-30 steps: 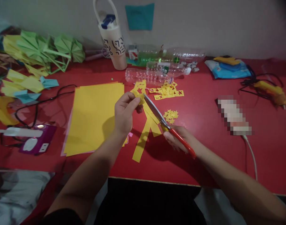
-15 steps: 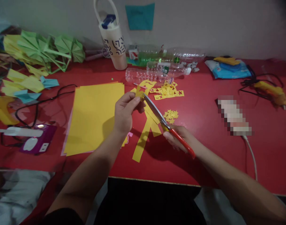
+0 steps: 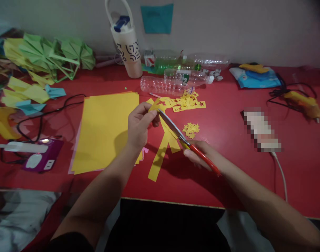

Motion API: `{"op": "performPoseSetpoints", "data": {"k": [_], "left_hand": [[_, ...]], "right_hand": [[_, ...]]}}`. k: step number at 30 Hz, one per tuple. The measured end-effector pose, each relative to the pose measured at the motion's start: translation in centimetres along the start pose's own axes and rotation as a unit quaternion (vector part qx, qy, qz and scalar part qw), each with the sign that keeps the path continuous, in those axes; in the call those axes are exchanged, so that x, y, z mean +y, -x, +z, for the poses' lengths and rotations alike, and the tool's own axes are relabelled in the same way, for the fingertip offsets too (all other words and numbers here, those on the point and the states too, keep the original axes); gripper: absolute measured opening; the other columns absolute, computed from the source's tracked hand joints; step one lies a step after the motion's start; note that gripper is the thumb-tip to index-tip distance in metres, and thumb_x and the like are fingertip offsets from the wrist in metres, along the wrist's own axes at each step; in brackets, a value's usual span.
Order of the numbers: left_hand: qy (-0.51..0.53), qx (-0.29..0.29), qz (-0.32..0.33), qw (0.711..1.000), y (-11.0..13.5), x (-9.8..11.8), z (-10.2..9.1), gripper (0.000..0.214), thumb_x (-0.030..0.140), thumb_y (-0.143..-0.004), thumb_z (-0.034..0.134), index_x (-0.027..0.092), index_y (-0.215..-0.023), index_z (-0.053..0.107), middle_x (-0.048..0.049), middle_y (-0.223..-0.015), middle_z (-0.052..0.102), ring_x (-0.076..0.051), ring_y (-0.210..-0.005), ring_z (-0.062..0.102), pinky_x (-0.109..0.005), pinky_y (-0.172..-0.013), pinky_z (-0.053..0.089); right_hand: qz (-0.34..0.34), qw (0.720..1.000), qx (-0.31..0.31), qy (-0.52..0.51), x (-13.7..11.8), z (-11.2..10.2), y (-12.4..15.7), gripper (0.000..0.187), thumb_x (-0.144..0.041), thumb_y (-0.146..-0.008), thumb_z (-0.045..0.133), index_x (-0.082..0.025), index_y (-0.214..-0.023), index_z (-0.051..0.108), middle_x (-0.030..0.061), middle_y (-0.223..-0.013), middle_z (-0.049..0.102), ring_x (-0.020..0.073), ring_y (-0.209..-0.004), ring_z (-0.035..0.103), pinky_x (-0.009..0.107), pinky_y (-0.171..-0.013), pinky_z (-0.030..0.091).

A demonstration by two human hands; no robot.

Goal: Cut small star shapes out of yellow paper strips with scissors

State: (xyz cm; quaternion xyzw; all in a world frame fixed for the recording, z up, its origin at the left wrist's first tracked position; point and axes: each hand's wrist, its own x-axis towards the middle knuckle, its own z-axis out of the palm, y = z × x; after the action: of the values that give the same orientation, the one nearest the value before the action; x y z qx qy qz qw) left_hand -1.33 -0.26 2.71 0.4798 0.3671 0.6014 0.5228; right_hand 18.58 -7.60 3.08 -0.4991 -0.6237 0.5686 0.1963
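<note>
My left hand [image 3: 140, 124] pinches a small piece of yellow paper [image 3: 155, 104] between thumb and fingers. Wrapped round the red handle of a pair of scissors [image 3: 202, 155] is my right hand [image 3: 198, 154]; the blade tips meet the paper near my left fingertips. Below the blades, yellow paper strips [image 3: 160, 159] lie crossed on the table. A small heap of yellow paper stars [image 3: 191, 130] sits right of the scissors. Behind the hands are yellow strips with star-shaped holes [image 3: 188, 103]. Part of the held paper is hidden by my fingers.
On the red table [image 3: 223, 122], a stack of yellow sheets [image 3: 107, 129] lies left of my hands. Clear plastic bottles [image 3: 165, 85] and a white tumbler [image 3: 128, 52] are at the back. A phone [image 3: 262, 129], glue gun [image 3: 303, 103] and purple power strip [image 3: 41, 157] flank the work.
The paper in my left hand has turned and now shows as a narrow slanting piece. The scissor tips have shifted slightly left and down; the handle has moved a little right.
</note>
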Motion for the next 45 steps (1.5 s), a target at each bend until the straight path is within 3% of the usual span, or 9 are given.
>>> {"op": "performPoseSetpoints", "data": {"k": [12,29,45], "left_hand": [[-0.035,-0.006,0.013,0.999,-0.1,-0.3,-0.3,0.014,0.028,-0.073,0.066,0.021,-0.065,0.058,0.0050,-0.051,0.056,-0.005,-0.043,0.049,-0.019,-0.043,0.044],[-0.043,-0.003,0.021,0.999,-0.2,-0.8,-0.6,0.011,0.024,-0.075,0.064,0.019,-0.066,0.061,0.0046,-0.053,0.059,-0.005,-0.045,0.053,-0.016,-0.045,0.046],[-0.026,0.000,-0.011,1.000,-0.3,-0.1,-0.3,0.010,0.023,-0.069,0.066,0.019,-0.062,0.060,0.0051,-0.050,0.058,-0.005,-0.043,0.052,-0.015,-0.042,0.045]], "right_hand": [[-0.018,1.000,0.007,-0.009,2.0,0.0,-0.5,0.059,-0.078,-0.078,0.053,-0.024,-0.062,0.035,-0.0074,-0.052,0.033,0.0079,-0.045,0.032,0.025,-0.043,0.026],[0.005,1.000,0.002,-0.028,1.2,-0.1,-0.5,0.057,-0.075,-0.077,0.058,-0.024,-0.061,0.037,-0.0083,-0.048,0.033,0.0067,-0.040,0.033,0.023,-0.037,0.025],[0.049,0.998,-0.004,-0.048,0.9,-0.1,-0.4,0.054,-0.064,-0.077,0.067,-0.024,-0.060,0.035,-0.0111,-0.042,0.033,0.0047,-0.032,0.033,0.020,-0.030,0.025]]}}
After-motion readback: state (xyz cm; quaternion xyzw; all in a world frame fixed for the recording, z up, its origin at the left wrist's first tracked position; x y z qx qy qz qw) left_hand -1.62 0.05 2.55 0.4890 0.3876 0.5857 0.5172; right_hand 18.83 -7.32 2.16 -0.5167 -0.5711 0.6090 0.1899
